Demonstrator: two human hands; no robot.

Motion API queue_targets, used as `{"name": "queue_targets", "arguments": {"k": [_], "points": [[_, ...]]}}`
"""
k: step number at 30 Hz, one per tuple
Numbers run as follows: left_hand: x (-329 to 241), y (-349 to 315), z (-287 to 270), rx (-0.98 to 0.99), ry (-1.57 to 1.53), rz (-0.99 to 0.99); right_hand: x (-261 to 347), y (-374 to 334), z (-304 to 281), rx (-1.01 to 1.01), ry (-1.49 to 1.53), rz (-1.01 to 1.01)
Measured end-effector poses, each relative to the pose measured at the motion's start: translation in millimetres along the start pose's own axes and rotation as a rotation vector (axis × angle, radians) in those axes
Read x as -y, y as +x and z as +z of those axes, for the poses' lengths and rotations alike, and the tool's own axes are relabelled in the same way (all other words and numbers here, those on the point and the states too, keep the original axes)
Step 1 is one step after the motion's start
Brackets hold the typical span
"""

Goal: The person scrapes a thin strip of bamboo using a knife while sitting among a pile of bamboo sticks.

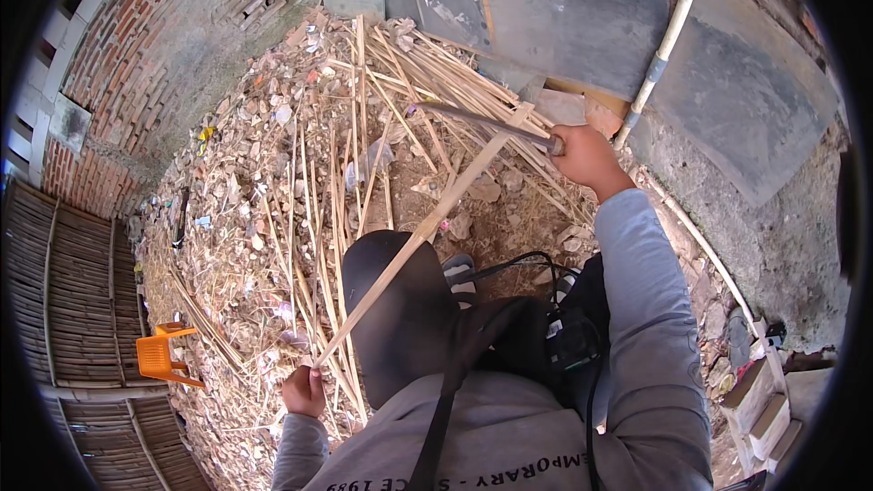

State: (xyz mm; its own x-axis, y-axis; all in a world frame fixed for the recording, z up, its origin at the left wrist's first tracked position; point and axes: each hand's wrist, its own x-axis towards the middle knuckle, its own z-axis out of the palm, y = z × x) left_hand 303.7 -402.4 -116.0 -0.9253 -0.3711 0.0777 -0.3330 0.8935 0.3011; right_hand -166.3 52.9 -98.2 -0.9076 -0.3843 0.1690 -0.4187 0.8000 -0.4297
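My right hand is closed round the handle of a long, dark-bladed machete, whose blade points to the left. In my left hand I pinch the near end of a pale split bamboo strip. The strip slants up and away to the right, passing in front of my knee. Close to its far end the blade crosses it; whether the edge has bitten in, I cannot tell.
Several split bamboo strips lie heaped against the far wall, others on the rubble-strewn ground. An orange plastic chair stands at the left beside a bamboo screen. A pale pipe rises along the right wall.
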Motion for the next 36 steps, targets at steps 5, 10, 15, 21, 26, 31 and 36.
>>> {"name": "queue_targets", "arguments": {"k": [5, 10, 15, 21, 26, 31, 36], "points": [[-7.3, 8.0, -6.0, -0.046, 0.042, 0.025, -9.4, -1.3, 0.1, -0.041, 0.003, 0.076], [2.6, 4.3, -2.4, 0.039, -0.074, -0.014, 17.5, 2.5, -4.1, 0.075, -0.013, -0.073], [11.7, 5.9, -3.3, 0.087, -0.11, -0.025, -8.1, 3.2, 0.0, -0.063, 0.007, 0.092], [12.4, 0.6, 2.4, 0.112, -0.163, -0.009, 30.4, -1.8, -8.0, -0.067, -0.054, -0.16], [12.2, 3.2, 0.2, 0.123, -0.133, 0.002, 14.3, -1.9, -6.1, -0.144, -0.055, -0.05], [7.9, 5.8, -2.4, 0.088, -0.065, 0.024, 5.7, -0.8, -10.0, -0.127, -0.07, -0.007], [16.8, -0.6, 6.6, 0.067, -0.002, 0.025, 24.5, -0.1, -10.6, -0.009, -0.1, -0.145]]}}
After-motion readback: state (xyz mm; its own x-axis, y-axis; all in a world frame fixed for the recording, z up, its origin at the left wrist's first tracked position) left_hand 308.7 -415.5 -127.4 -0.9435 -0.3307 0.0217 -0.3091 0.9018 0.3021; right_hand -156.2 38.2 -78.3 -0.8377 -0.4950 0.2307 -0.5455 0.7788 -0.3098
